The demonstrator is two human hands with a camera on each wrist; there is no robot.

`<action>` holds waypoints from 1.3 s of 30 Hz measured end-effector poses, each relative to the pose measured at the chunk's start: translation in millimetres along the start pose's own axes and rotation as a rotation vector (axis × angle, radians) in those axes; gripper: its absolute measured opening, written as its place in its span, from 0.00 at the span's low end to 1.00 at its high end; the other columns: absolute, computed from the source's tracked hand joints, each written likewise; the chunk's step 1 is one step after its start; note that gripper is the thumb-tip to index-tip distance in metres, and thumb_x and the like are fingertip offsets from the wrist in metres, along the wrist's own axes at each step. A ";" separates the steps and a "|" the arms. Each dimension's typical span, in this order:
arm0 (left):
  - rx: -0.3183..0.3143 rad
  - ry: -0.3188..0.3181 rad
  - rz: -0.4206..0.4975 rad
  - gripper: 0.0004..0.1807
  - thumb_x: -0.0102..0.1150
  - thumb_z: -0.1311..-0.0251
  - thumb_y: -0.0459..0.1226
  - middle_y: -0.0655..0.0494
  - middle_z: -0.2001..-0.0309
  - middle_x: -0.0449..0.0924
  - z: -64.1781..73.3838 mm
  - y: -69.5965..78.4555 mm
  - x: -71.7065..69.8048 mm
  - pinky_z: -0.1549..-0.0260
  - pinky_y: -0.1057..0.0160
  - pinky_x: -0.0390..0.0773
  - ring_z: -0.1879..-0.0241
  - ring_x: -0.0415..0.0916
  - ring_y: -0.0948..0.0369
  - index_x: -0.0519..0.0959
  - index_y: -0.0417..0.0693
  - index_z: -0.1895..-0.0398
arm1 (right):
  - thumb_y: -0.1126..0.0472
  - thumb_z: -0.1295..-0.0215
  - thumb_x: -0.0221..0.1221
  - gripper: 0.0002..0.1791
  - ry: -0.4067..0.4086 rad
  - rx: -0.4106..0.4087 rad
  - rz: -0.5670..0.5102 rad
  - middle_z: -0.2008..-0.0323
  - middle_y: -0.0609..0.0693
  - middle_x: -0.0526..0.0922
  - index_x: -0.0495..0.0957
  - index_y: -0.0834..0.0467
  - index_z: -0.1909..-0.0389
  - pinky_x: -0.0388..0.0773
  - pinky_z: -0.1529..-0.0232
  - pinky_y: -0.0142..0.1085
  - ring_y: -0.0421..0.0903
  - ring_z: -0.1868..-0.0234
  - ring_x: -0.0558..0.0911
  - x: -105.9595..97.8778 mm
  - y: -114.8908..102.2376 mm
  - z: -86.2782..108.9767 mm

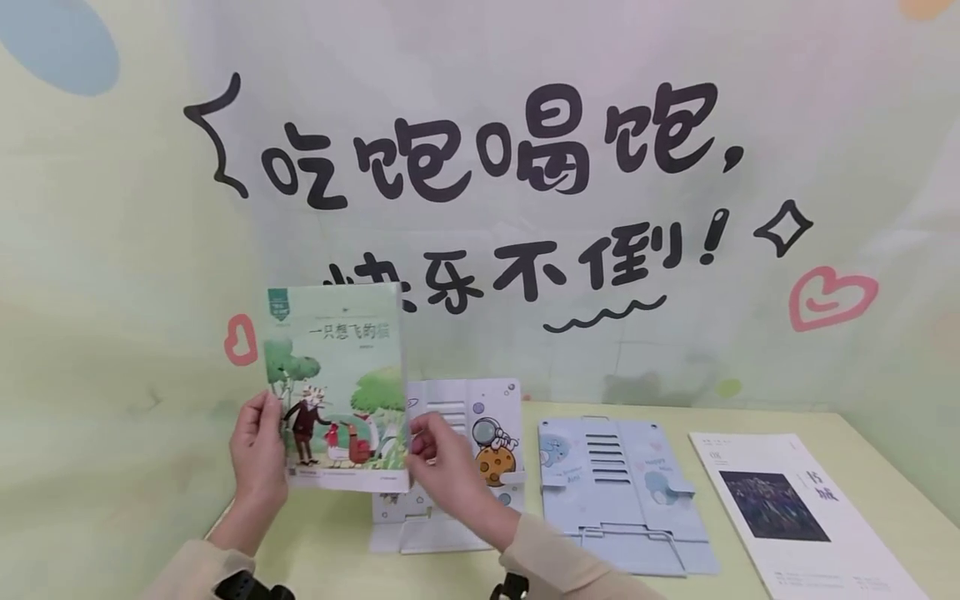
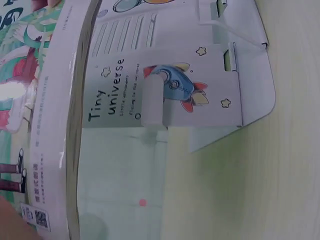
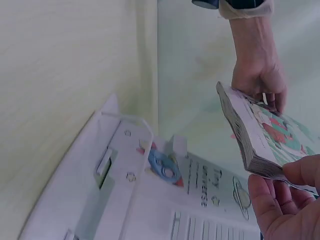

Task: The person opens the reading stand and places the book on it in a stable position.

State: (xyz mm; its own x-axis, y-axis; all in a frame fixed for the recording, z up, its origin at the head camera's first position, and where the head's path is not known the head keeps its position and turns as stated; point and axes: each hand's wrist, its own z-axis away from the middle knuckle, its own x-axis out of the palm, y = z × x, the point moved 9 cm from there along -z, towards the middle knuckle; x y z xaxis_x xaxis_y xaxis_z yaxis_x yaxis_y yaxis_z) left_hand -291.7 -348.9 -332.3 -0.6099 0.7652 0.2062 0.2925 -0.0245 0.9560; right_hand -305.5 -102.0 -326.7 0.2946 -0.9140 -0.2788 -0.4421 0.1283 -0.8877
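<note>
Between my two hands a green picture book (image 1: pixel 341 383) is held upright, its illustrated cover facing me. My left hand (image 1: pixel 257 450) grips its left edge, the thumb on the cover. At the lower right edge my right hand (image 1: pixel 446 462) pinches the book between thumb and fingers. In the right wrist view the pages' thick edge shows, with the right hand (image 3: pixel 290 200) at one corner and the left hand (image 3: pixel 260 75) at the other side. Behind the book a white astronaut-print book stand (image 1: pixel 495 433) stands on the table, partly hidden; the left wrist view shows its rocket print.
To the right lies a blue book stand (image 1: pixel 622 500) with a wire support. Farther right a white magazine (image 1: pixel 810 533) with a dark picture lies on the pale yellow table (image 1: pixel 322 550). A printed fabric backdrop (image 1: pixel 600 350) hangs behind the table.
</note>
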 end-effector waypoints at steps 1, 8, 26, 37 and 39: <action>0.033 -0.034 -0.015 0.06 0.49 0.33 0.46 0.70 0.60 0.72 1.6 3.8 7.6 0.62 0.80 0.67 0.57 0.66 0.72 0.74 0.60 0.58 | 0.75 0.45 0.58 0.17 0.011 0.003 0.019 0.67 0.51 0.78 0.71 0.62 0.53 0.77 0.65 0.24 0.37 0.66 0.76 -9.3 2.8 -1.1; 0.191 -0.217 -0.290 0.16 0.53 0.34 0.39 0.71 0.64 0.71 12.2 13.7 49.8 0.69 0.80 0.70 0.64 0.67 0.69 0.73 0.43 0.46 | 0.74 0.42 0.58 0.18 0.099 -0.028 0.174 0.69 0.53 0.77 0.71 0.62 0.51 0.75 0.69 0.27 0.40 0.69 0.75 -64.5 25.2 -4.2; 0.330 -0.460 -0.379 0.18 0.60 0.41 0.31 0.68 0.63 0.75 19.0 1.6 93.5 0.63 0.79 0.76 0.64 0.73 0.75 0.74 0.40 0.46 | 0.71 0.42 0.61 0.13 0.178 -0.010 0.387 0.71 0.50 0.81 0.71 0.58 0.59 0.75 0.75 0.26 0.41 0.70 0.79 -105.9 56.9 -2.5; 0.299 -0.490 -0.422 0.16 0.60 0.41 0.31 0.49 0.61 0.79 27.9 -20.6 81.2 0.64 0.77 0.76 0.64 0.74 0.74 0.75 0.37 0.50 | 0.67 0.45 0.64 0.12 0.137 -0.005 0.548 0.73 0.43 0.76 0.74 0.56 0.61 0.71 0.72 0.27 0.37 0.72 0.71 -101.9 61.2 8.8; 0.294 -0.492 -0.434 0.16 0.60 0.42 0.31 0.46 0.60 0.80 28.6 -25.3 79.7 0.63 0.77 0.76 0.64 0.75 0.74 0.75 0.37 0.50 | 0.67 0.46 0.65 0.12 0.132 -0.006 0.581 0.73 0.42 0.76 0.75 0.56 0.62 0.70 0.72 0.27 0.36 0.72 0.70 -100.6 62.6 11.2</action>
State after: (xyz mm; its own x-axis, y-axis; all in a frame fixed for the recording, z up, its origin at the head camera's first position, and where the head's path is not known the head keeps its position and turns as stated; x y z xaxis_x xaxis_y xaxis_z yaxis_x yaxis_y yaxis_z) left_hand -326.6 -268.8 -346.0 -0.3333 0.8698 -0.3637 0.3281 0.4687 0.8202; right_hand -353.4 2.4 -358.4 -0.1046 -0.7346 -0.6704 -0.5043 0.6202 -0.6009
